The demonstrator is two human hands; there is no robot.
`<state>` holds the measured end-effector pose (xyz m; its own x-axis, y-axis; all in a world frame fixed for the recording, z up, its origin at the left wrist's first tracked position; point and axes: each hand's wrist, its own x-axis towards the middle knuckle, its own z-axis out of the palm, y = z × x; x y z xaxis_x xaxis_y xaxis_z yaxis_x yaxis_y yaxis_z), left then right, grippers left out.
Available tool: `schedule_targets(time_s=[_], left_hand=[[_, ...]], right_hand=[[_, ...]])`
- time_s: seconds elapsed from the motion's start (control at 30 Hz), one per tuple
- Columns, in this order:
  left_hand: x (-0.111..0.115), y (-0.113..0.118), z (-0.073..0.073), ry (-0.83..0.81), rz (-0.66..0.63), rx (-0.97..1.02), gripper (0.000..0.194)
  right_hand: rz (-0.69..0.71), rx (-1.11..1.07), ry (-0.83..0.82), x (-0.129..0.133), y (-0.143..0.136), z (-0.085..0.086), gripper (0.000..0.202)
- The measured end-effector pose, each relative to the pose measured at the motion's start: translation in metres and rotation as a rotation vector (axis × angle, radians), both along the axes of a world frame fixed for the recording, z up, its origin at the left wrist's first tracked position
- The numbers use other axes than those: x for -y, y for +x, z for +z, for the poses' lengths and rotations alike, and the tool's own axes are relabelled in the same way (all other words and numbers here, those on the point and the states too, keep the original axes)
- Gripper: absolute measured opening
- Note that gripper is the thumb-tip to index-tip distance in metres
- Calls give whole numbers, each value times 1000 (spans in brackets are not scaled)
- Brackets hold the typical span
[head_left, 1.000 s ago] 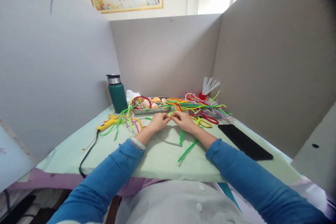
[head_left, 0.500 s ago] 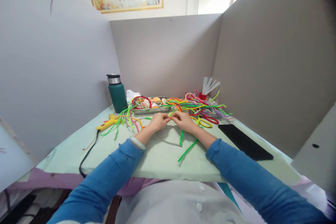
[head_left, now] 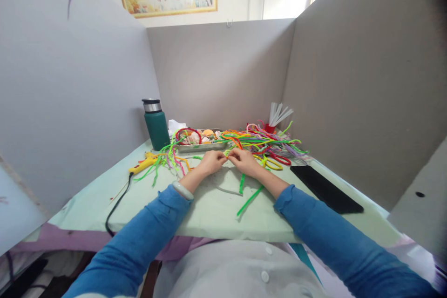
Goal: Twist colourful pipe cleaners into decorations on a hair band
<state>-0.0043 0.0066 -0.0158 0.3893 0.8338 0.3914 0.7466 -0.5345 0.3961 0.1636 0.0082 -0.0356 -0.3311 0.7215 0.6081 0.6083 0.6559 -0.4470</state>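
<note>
My left hand (head_left: 212, 163) and my right hand (head_left: 241, 160) meet fingertip to fingertip above the middle of the table, just in front of the metal tray (head_left: 202, 147). Both are closed in a pinch. A tiny orange bit shows between the fingertips, too small to name. Green pipe cleaner pieces (head_left: 249, 201) lie beside and below my right hand. A thin grey one (head_left: 228, 191) rests on the table below the hands. Shells (head_left: 208, 133) and a red ring (head_left: 188, 136) sit in the tray.
Left are a green bottle (head_left: 157, 128) and a yellow glue gun (head_left: 144, 163) with a black cord. Colourful pipe cleaners (head_left: 265, 139) pile up behind my right hand, near a red cup (head_left: 269, 128) of white sticks. A black slab (head_left: 324, 188) lies right. Grey partitions (head_left: 223, 70) enclose the table.
</note>
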Motion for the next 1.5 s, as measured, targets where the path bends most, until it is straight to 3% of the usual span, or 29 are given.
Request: schedule_targets(time_s=[1.5], left_hand=[[4, 1, 0, -58, -54, -23, 32]], right_hand=[[-12, 42, -6, 2, -1, 1, 12]])
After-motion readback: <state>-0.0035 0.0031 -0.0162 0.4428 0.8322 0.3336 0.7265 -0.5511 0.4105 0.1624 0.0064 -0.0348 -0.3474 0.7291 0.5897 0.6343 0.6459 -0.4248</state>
